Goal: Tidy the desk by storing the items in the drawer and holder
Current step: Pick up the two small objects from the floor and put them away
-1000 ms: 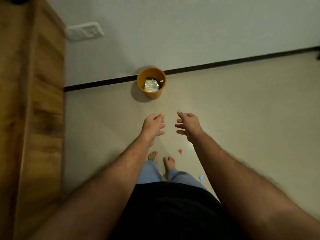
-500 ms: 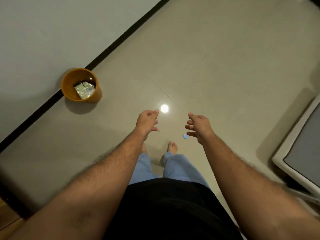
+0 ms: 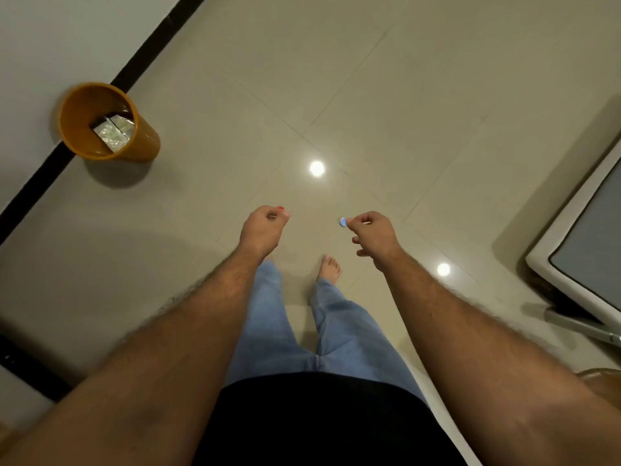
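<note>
Your left hand [image 3: 263, 227] pinches a tiny red piece [image 3: 280, 208] at curled fingertips. Your right hand [image 3: 371, 232] pinches a small round blue piece [image 3: 342, 222] above the glossy tiled floor [image 3: 386, 95].

We've got both arms out front, well apart. Our left hand [image 3: 263, 225] pinches a small red piece [image 3: 280, 208] at the fingertips; our right hand [image 3: 371, 230] pinches a small blue piece [image 3: 342, 222].

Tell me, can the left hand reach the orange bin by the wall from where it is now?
Probably not yet. The left hand, pinching a small red thing, is raised well short of the orange bin; bare floor lies between, nothing blocking.
</note>
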Available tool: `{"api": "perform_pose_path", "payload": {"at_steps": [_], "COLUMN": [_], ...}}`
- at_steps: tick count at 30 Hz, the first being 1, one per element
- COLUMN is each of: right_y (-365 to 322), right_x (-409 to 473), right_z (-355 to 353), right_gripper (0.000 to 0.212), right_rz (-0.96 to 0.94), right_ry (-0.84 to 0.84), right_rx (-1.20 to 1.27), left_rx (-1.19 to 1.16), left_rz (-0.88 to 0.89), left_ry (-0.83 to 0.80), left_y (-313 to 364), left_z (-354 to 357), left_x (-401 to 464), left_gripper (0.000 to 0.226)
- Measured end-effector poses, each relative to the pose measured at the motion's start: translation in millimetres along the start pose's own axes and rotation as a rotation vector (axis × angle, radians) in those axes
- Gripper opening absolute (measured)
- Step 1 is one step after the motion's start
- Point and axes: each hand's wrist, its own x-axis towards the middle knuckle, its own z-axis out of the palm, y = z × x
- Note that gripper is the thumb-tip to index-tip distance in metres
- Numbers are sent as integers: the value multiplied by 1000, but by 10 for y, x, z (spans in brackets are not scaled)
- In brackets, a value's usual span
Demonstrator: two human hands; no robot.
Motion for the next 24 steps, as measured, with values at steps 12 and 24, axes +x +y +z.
{"api": "perform_pose_path", "payload": {"at_steps": [12, 24], "right_y": [820, 1890], "right_x": [1576, 3572], "right_z": [459, 1186], "right_gripper": [30, 55], "right_rz": [15, -27], "right_ry": [-27, -50], "right_rx": [-226, -546], "left_rx": [329, 607], "left_rz": [18, -30], "left_ry": [-23, 36], "left_y": [-632, -1753], "left_z": [775, 1547], "left_x": [1306, 3325], "left_gripper": [35, 63]}}
